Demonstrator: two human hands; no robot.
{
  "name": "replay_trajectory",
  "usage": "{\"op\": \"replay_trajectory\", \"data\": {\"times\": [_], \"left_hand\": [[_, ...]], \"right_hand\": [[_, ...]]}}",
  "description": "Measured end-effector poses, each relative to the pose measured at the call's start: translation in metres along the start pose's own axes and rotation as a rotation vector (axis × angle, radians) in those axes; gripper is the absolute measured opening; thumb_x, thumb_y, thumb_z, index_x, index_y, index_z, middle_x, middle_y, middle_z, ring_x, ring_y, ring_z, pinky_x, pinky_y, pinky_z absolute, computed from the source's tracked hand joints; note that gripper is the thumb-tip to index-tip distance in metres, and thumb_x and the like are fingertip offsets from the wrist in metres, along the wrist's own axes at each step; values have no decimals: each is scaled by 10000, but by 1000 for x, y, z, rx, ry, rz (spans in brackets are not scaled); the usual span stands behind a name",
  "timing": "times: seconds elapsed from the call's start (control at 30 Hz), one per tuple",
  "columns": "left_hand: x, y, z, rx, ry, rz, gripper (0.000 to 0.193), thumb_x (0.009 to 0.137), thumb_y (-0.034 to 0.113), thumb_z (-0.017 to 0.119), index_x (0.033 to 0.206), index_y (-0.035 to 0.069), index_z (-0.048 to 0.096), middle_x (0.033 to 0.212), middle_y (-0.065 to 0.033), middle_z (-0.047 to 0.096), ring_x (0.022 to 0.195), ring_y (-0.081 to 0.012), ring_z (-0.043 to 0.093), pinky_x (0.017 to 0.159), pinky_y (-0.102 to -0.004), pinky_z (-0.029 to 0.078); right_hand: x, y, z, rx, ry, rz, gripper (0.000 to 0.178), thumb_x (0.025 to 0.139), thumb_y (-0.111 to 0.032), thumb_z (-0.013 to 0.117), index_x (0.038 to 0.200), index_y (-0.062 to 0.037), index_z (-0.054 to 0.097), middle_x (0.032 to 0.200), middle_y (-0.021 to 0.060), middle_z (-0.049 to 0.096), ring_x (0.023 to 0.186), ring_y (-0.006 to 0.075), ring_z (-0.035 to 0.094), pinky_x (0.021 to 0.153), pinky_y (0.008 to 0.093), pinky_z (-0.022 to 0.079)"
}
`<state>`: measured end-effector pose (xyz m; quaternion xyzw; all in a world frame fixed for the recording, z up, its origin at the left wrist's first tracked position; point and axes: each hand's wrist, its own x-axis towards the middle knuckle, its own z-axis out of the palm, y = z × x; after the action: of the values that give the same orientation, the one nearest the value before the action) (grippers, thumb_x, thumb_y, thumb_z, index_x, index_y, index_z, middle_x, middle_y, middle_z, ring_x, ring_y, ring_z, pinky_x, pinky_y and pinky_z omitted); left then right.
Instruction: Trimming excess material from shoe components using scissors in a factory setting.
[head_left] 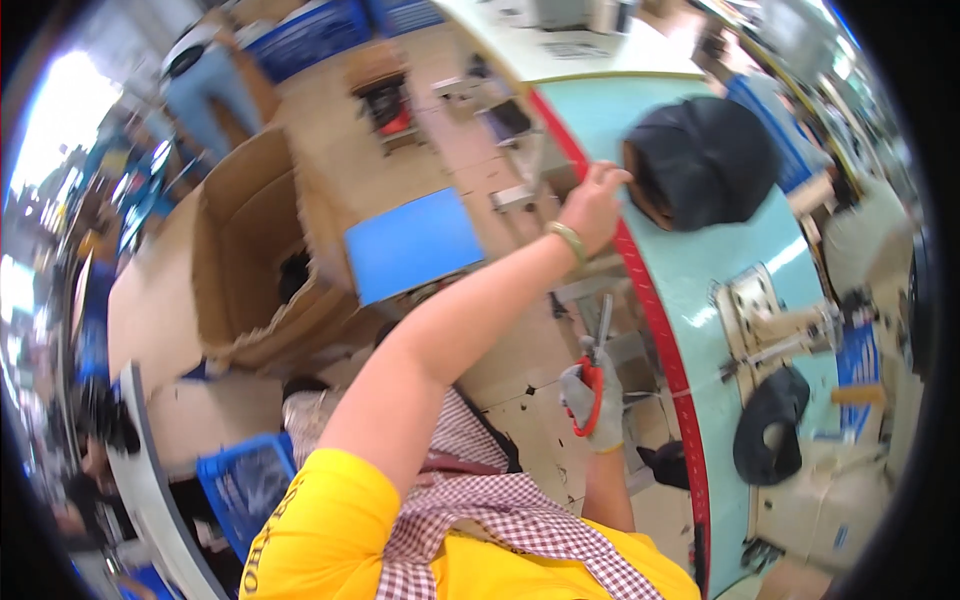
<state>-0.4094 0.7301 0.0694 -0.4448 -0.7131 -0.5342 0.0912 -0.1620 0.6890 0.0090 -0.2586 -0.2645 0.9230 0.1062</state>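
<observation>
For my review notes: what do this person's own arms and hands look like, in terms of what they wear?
The left hand is gloveless, with a pale greenish bangle at the wrist and a short yellow sleeve bearing dark lettering. The right hand wears a pale grey glove with a yellowish cuff edge.

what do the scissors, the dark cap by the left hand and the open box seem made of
Scissors: handles probably plastic, evenly red; blades likely metal, grey and smooth. Dark cap: probably fabric, matte with soft creases. Box: most likely cardboard, dull brown with a ragged edge.
</observation>
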Motion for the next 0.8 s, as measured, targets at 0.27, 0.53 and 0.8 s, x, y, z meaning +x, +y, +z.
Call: {"op": "replay_trajectory", "data": {"times": [0.27,0.53,0.8], "left_hand": [[-243,-44,-215,124,138,-537,153,847,141,618,941,26,654,897,-143,660,823,-277,645,731,-331,509],[-657,73,-470,663,1479,-1287,134,885,149,556,833,40,614,628,-63,597,468,-102,549,403,-238,439],[-831,110,-327,657,737,-2358,293,688,158,741,925,1,673,927,-199,653,828,-352,635,699,-423,519]], "right_hand": [[8,50,39,-912,112,-119,524,793,-24,540,1301,-140,488,631,-19,507,431,66,449,388,217,364],[1,121,113,-1295,-98,108,527,802,-58,563,1320,-60,467,648,-18,489,478,61,455,431,203,367],[-10,185,162,-1590,-548,83,540,781,-95,646,1296,-24,500,778,-34,469,663,43,450,594,195,405]]}}
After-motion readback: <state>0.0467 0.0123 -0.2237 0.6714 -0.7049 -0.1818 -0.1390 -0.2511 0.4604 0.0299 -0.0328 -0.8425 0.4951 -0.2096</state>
